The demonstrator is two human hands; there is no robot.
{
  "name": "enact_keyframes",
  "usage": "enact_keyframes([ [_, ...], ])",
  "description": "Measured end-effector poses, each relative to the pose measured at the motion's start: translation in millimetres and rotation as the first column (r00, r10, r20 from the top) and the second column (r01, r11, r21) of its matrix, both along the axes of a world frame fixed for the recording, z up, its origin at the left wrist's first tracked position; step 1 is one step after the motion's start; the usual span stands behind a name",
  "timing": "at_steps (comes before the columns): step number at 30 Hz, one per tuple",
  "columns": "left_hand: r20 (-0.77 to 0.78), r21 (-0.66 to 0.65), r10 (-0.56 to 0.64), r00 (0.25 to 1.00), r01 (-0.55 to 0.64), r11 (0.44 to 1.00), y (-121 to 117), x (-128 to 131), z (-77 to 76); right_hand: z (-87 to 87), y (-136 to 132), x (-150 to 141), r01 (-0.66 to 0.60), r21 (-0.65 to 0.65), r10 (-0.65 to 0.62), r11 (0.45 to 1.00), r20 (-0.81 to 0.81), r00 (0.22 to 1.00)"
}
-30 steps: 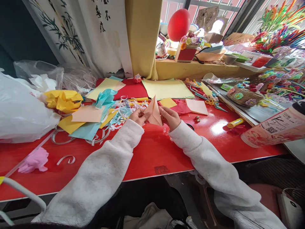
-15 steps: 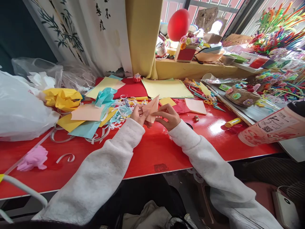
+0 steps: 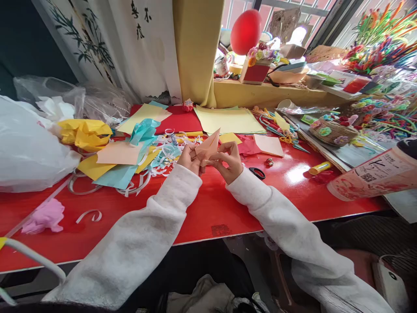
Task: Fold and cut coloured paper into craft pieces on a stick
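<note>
A folded piece of peach paper (image 3: 209, 144) is held up between my two hands above the red table (image 3: 202, 213). My left hand (image 3: 190, 159) is closed on its left side, fingers gripping the paper near the lower edge. From the right, my right hand (image 3: 229, 161) pinches the paper's lower part between thumb and fingers. One pointed corner sticks up above the fingers. The lower folds are mostly hidden by my fingertips. Behind it lie a small yellow square of paper (image 3: 230, 138) and a peach square (image 3: 268, 144).
Black scissor handles (image 3: 257, 173) lie right of my right hand. To the left are stacked coloured papers (image 3: 117, 154), white paper curls and a plastic bag (image 3: 32, 148). A pink cup (image 3: 371, 174) leans at the right, near a glue stick (image 3: 319, 168).
My right hand has shifted slightly left, closer to my left hand, covering the paper's lower point. More of the scissor handles shows now.
</note>
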State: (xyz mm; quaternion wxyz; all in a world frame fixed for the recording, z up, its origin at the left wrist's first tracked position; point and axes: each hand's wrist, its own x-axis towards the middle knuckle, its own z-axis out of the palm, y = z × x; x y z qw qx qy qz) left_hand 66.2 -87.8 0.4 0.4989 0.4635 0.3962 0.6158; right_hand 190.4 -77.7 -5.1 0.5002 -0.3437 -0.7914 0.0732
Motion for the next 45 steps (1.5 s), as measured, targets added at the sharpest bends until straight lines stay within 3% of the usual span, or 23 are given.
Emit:
enact_keyframes([
  [5, -0.010, 0.035, -0.003, 1.000, 0.004, 0.999, 1.1, 1.2, -3.0, -5.6, 3.4, -4.0, -0.158, -0.246, 0.115, 0.956, -0.180, 0.977],
  [8, -0.029, 0.049, -0.010, 1.000, 0.011, 0.999, 1.6, 0.6, -4.5, -8.6, 3.2, -5.3, -0.219, -0.317, 0.147, 0.923, -0.234, 0.961],
  [19, 0.009, -0.021, -0.022, 1.000, 0.022, 1.000, 2.5, 0.7, -5.4, -8.5, -0.7, -7.2, -0.113, -0.296, 0.025, 0.948, -0.287, 0.958],
  [26, 0.066, -0.089, -0.089, 0.994, 0.095, 0.992, 4.8, -2.2, -5.9, -7.2, 2.9, -8.0, -0.142, -0.370, -0.022, 0.918, -0.404, 0.914],
  [33, 0.052, -0.113, -0.095, 0.994, 0.101, 0.989, 5.5, -1.3, -7.5, -2.8, 6.6, -3.8, -0.155, -0.429, -0.027, 0.890, -0.388, 0.921],
  [38, 0.061, -0.158, -0.068, 0.996, 0.077, 0.984, 7.6, -1.9, -5.7, -5.6, 10.1, -1.0, -0.113, -0.411, -0.031, 0.905, -0.329, 0.944],
  [45, -0.074, -0.188, -0.035, 0.997, 0.020, 0.982, 10.8, -4.2, -1.1, -11.3, 15.1, 3.1, -0.121, -0.406, 0.020, 0.906, -0.245, 0.969],
])
